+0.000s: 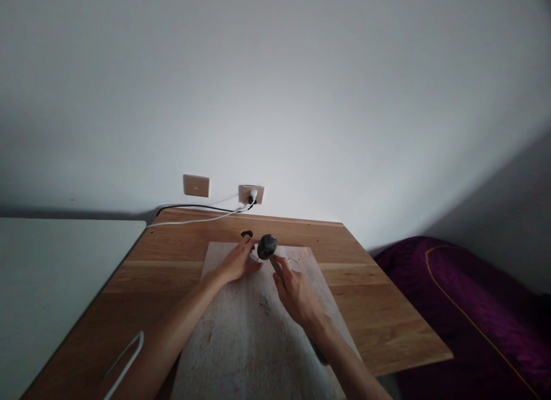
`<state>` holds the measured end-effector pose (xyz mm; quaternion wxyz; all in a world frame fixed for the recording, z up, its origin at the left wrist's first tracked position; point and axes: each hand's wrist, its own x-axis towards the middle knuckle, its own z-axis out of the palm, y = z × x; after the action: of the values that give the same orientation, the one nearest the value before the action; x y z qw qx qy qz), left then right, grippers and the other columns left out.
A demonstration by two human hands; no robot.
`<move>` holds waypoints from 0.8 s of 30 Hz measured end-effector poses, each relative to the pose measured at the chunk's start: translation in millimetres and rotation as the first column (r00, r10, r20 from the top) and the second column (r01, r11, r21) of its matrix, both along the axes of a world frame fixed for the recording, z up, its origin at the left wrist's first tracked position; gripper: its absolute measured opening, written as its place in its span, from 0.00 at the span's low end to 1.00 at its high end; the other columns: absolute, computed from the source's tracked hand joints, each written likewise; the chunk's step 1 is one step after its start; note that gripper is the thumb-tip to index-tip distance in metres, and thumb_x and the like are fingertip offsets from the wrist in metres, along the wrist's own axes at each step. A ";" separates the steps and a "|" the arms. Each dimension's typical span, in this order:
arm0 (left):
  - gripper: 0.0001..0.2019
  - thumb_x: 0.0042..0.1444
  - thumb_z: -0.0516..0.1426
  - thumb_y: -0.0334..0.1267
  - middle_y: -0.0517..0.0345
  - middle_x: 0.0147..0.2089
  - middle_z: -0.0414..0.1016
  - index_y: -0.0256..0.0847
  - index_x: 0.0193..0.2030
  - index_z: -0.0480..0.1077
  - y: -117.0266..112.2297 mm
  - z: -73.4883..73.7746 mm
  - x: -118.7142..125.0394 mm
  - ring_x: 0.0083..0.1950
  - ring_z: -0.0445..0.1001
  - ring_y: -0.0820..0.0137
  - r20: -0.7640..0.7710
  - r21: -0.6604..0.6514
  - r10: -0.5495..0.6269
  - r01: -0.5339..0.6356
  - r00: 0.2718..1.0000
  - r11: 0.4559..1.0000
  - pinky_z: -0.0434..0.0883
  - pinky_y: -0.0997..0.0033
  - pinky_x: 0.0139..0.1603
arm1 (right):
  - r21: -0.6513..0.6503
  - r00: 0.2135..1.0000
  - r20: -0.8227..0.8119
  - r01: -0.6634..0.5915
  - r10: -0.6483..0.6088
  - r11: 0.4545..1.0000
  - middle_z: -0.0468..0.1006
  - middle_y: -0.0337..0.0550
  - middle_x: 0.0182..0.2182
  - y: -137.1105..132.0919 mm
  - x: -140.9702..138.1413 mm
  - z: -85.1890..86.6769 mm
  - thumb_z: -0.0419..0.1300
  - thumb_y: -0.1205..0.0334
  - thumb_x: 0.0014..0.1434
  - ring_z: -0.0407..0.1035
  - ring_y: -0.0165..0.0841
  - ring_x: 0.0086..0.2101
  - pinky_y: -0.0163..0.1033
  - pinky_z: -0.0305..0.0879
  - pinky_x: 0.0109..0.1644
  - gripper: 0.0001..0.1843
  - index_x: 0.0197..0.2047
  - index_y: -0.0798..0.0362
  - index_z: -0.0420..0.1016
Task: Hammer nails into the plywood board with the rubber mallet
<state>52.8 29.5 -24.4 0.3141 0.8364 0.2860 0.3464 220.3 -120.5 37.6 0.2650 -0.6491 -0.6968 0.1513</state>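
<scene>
One hammer [267,246] is held in the right hand [297,296], with the fingers closed round its handle. The hammer's long line runs from the right wrist away toward the wall, and its dark head is at the far end, just above one pale board [241,348]. The left hand [236,263] is laid on the board, fingers stretched out, just left of the hammer head and nearer to it than the right hand. Whether something small is pinched there cannot be told. A few small nails [264,304] are seen between the hands; they cannot be counted. The board is laid on one wooden table [387,308].
</scene>
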 end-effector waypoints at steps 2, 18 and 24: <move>0.24 0.50 0.67 0.32 0.52 0.49 0.69 0.41 0.55 0.72 0.6 -1.2 0.3 0.46 0.75 0.62 -0.003 0.011 0.001 -0.001 1.000 1.000 0.72 0.64 0.49 | -0.005 1.000 0.007 -0.008 0.008 1.000 0.85 0.49 0.37 -0.9 -0.1 0.7 0.49 0.68 0.68 0.81 0.42 0.36 0.41 0.70 0.39 0.24 0.66 0.52 0.64; 0.05 0.59 0.59 0.28 0.53 0.42 0.73 0.39 0.36 0.77 0.5 2.9 3.3 0.43 0.75 0.65 -0.090 0.024 0.000 0.002 0.996 1.000 0.72 0.66 0.48 | -0.042 0.999 -0.029 -0.019 0.018 0.999 0.85 0.46 0.39 -58.1 22.4 -11.4 0.46 0.64 0.70 0.80 0.42 0.35 0.42 0.72 0.37 0.24 0.67 0.47 0.65; 0.23 0.50 0.67 0.32 0.52 0.50 0.71 0.43 0.55 0.74 0.2 -0.9 2.1 0.47 0.76 0.62 -0.085 0.024 -0.012 0.014 0.996 1.000 0.73 0.62 0.51 | 0.042 0.996 -0.088 0.021 -0.017 0.999 0.85 0.45 0.35 -28.3 8.6 11.0 0.48 0.64 0.71 0.80 0.40 0.34 0.41 0.73 0.39 0.24 0.68 0.49 0.63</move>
<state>54.8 29.7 -25.3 0.2937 0.8560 0.2892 0.3122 228.9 -148.8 48.6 0.3107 -0.6425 -0.6815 0.1620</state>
